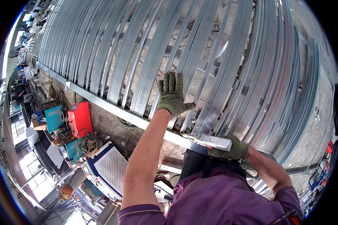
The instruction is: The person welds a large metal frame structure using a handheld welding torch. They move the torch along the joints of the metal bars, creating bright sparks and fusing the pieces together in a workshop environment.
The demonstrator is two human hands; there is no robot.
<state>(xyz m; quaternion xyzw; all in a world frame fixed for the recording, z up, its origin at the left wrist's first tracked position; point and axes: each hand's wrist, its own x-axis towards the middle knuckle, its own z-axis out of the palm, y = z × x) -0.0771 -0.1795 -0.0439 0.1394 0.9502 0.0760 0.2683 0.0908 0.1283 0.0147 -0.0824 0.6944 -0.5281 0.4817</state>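
My left hand [172, 97], in a dark green work glove, is spread flat with its fingers pointing away from me. It rests on the long grey metal bars [154, 62], over a narrow one between two wider ones. Close to my waist, my gloved right hand [234, 149] is closed around the right end of a pale, silvery rectangular metal piece [213, 141]. That piece lies along the near rail [135, 120] of the rack, by the bar ends. The fingers beneath it are partly hidden, and its exact kind is unclear.
More bars are bunched at the right [300, 108]. To the left on the floor stand a red machine case [79, 119], teal boxes [54, 119] and a white perforated panel [110, 168] with a blue edge. Cables lie on the floor beneath the rack.
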